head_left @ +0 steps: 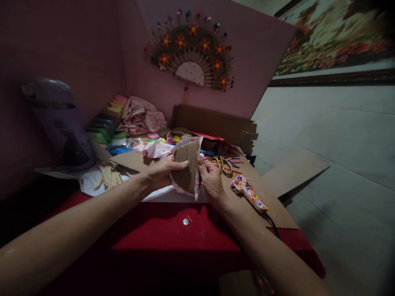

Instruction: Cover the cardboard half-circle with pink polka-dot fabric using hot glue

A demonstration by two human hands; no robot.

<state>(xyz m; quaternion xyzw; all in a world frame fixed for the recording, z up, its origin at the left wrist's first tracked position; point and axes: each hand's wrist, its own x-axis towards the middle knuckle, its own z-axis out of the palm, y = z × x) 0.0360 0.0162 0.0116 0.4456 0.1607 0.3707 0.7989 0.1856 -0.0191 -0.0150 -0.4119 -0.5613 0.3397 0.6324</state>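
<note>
A curved piece of brown cardboard (186,172), backed with pale pink spotted fabric (198,181) that juts past its edges, is held up over the near side of the table. My left hand (163,170) grips its left side, thumb flat on the cardboard face and fingers behind. At the right edge, my right hand (211,176) pinches the fabric border between thumb and finger. Just right of that hand lie gold-handled scissors (226,166). A flower-patterned glue gun (249,192) rests on a cardboard sheet beside my right forearm.
Wooden sticks (109,174) lie at left on white plastic. Crumpled pink fabric (140,117) and packaged craft supplies pile up behind. A decorated fan (193,51) hangs on the pink wall. Red cloth (148,226) covers the table; a small silvery disc (185,221) sits near its front.
</note>
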